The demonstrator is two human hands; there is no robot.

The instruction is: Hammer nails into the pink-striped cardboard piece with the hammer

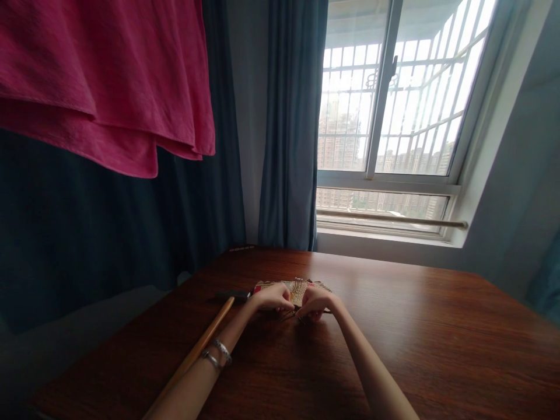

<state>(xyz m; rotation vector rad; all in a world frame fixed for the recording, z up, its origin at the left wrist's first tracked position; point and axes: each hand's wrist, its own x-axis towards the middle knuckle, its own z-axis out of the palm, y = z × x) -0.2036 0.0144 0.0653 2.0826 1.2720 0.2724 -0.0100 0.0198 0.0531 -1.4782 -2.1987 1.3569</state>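
Both my hands rest on the wooden table (394,338), fingers curled together over a small flat tan block (297,289) that has several thin metal pins standing out of it. My left hand (273,297) pinches at the block's near edge; bracelets circle its wrist. My right hand (317,302) is closed close beside it, fingertips pinched on something small and thin that I cannot make out. A hammer (205,341) with a long wooden handle and dark head lies just left of my left forearm.
A pink cloth (100,76) hangs at the upper left. Dark blue curtains (289,128) cover the wall behind the table. A barred window (394,111) with a rail below it lets in light at the right. A small dark object lies at the table's far edge.
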